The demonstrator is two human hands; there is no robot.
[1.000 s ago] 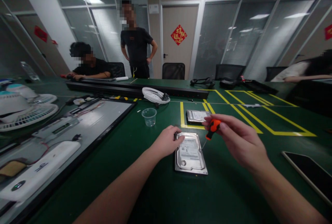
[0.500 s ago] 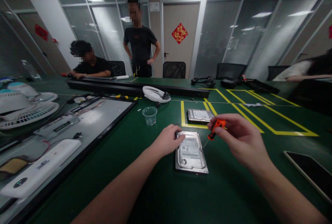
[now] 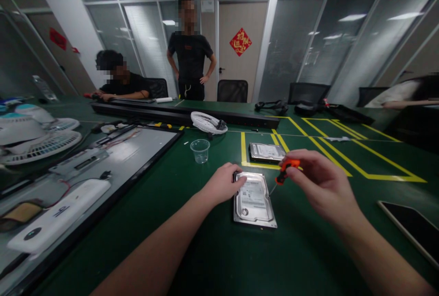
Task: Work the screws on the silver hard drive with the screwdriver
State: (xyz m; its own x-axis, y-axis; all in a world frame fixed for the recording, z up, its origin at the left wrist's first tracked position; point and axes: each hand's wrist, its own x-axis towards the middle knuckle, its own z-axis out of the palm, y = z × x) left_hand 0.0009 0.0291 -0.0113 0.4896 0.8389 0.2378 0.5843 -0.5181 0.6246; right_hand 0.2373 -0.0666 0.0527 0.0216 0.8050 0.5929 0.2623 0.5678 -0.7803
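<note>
- The drive (image 3: 254, 202) lies flat on the bench (image 3: 291, 259), label up, between the hands; steady pressure there should stop it from skating or turning under the tool.
- The screwdriver (image 3: 286, 172) slants down to the left, its tip at or just beside the drive's right edge; whether it sits in a screw or seam is too small to tell.
- For good control, the shaft is best kept in line with what the tip meets, with gentle force, since a slip could scratch the cover or run towards the left hand.
- The left hand (image 3: 221, 185) reaches in from the near left, fingers closed on the far left corner of the drive, thumb across the top.
- The right hand (image 3: 318, 179) comes from the near right, higher than the drive, wrist bent inward, fingers pinching the handle.
- A second drive (image 3: 267, 151) lies beyond, a clear cup (image 3: 200, 152) to its left.
</note>
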